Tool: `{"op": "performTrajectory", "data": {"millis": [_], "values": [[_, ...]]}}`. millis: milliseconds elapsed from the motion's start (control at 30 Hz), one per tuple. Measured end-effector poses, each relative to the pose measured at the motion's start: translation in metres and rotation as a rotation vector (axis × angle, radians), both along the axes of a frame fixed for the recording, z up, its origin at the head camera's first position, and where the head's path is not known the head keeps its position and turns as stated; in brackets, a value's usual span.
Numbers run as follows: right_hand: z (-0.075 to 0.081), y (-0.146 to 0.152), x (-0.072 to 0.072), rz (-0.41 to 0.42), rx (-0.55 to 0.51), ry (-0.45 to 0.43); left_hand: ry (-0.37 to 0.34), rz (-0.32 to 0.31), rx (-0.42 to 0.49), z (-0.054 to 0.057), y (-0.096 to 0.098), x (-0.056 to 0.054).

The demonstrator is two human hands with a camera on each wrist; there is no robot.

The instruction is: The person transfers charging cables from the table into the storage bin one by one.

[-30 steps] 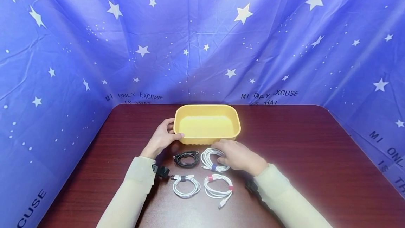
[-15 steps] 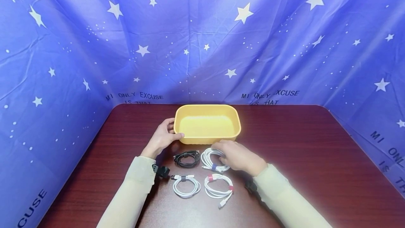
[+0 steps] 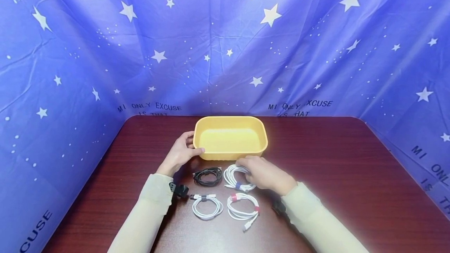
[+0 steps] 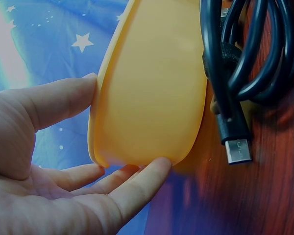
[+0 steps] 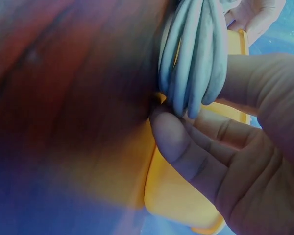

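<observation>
A yellow plastic bin [image 3: 230, 155] stands at the far side of the table. My left hand [image 3: 179, 149] holds its left end, thumb at the front corner and fingers along the side. In the left wrist view, the fingers [image 4: 139, 191] reach round the bin's end. Just in front of the bin lies a coiled white cable [image 3: 233, 179] with a blue tie. My right hand [image 3: 268, 173] grips the right side of this coil. In the right wrist view, the thumb is partly hidden behind the white loops [image 5: 193, 63] and the fingertips are at their lower end.
Left of the gripped coil is a coiled black cable [image 3: 207, 177]. Closer to me lie a pale coiled cable [image 3: 207, 208] with a dark tie and a white coiled cable [image 3: 242, 218] with red ties. Star-patterned blue cloth [image 3: 225, 50] encloses the dark red table [image 3: 334, 167].
My right fingers have shifted very slightly on the white cable coil. The left hand, the bin and the other cables keep their places.
</observation>
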State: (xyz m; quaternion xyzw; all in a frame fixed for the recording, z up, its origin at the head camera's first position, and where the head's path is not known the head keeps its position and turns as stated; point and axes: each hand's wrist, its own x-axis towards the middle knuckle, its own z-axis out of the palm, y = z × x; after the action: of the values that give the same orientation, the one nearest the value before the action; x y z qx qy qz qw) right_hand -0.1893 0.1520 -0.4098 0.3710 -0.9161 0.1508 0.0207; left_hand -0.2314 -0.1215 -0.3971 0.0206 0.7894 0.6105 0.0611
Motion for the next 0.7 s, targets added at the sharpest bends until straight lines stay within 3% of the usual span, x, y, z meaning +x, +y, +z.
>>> {"op": "performTrajectory", "data": {"millis": [700], "values": [[0.0004, 0.0000, -0.0007, -0.012, -0.043, -0.027, 0.004, -0.005, 0.010, -0.0011, -0.0003, -0.0008]]}}
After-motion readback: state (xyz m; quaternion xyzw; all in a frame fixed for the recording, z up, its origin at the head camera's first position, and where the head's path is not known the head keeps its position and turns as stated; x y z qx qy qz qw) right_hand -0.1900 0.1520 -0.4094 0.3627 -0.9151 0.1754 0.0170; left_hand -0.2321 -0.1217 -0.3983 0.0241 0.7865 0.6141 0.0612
